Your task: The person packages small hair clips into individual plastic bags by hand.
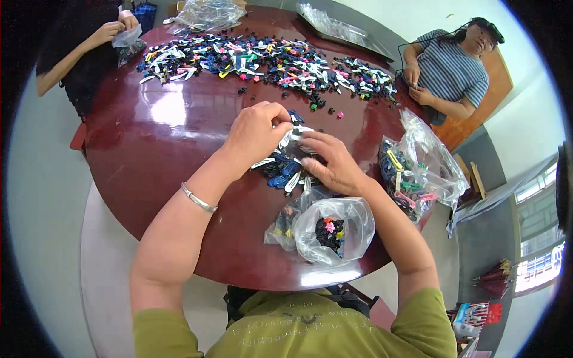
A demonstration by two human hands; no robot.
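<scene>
A small pile of snap hair clips (278,177), mostly navy and white, lies on the table in front of me. My left hand (253,134) is over the pile's far left side, with fingers curled and thumb and fingertips pressed together; what they hold, if anything, is hidden. Across from it, my right hand (336,164) has its thumb and fingers apart at the pile's right edge, fingertips slightly blurred by a white clip. Nearer to me stands an opened clear plastic bag (364,230) with black claw clips (327,234) and a few coloured ones inside.
A long heap of mixed hair clips (239,56) spreads over the far side of the round red table (137,179). A filled plastic bag (409,173) sits at the right edge. Two people sit at far left and far right. A metal tray (346,33) lies at the back.
</scene>
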